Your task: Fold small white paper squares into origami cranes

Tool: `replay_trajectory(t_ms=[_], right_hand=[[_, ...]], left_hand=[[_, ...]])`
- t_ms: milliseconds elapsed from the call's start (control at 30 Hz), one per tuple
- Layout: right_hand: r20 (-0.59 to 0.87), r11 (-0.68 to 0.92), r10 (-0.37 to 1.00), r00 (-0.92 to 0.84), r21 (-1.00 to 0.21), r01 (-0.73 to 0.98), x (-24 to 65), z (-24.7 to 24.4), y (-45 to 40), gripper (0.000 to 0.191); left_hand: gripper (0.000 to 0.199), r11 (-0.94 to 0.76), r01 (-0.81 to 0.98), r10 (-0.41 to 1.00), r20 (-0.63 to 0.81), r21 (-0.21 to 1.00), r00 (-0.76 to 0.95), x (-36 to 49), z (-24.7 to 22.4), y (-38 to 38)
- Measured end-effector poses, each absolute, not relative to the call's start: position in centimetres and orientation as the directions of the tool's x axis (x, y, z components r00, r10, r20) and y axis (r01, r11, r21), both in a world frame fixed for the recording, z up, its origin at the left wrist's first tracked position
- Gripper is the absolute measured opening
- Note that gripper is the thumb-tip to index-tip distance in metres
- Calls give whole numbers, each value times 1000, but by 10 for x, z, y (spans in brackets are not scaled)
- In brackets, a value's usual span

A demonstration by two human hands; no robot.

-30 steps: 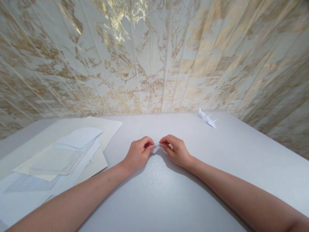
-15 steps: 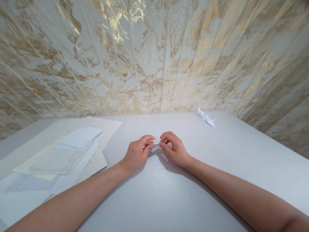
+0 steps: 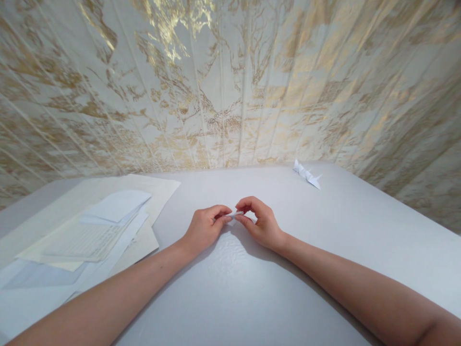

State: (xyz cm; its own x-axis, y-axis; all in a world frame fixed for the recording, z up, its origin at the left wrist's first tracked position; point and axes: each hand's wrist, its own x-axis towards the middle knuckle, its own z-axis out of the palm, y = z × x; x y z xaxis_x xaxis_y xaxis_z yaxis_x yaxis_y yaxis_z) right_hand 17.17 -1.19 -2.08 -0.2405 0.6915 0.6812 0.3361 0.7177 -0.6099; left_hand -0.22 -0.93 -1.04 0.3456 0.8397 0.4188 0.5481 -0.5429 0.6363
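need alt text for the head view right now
A person's left hand and right hand pinch a small folded white paper above a pale table. Overlapping papers lie to the left; folded paper shapes sit at far right, near a gold-patterned wall.

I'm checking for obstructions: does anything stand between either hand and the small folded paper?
Nothing visible does: the left hand and right hand both pinch the small folded paper directly. The origami figures lie farther back, to the right; loose papers lie left.
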Motion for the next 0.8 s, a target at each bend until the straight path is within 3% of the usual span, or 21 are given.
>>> replay_trajectory(t_ms=[167,633,800], right_hand=[[761,791,591,-268,-483,375,173,-16,-13,9],[801,813,520,-297,-356,461,177,-20,-9,13],[796,810,520,-310,-343,476,178,-21,-8,10]], left_hand=[[11,-517,569,855,408,639,320,-1,-7,-10],[13,-548,488,834,488,680,256,-2,-17,-12],[8,-623,539,773,551,567,314,-4,-17,-12]])
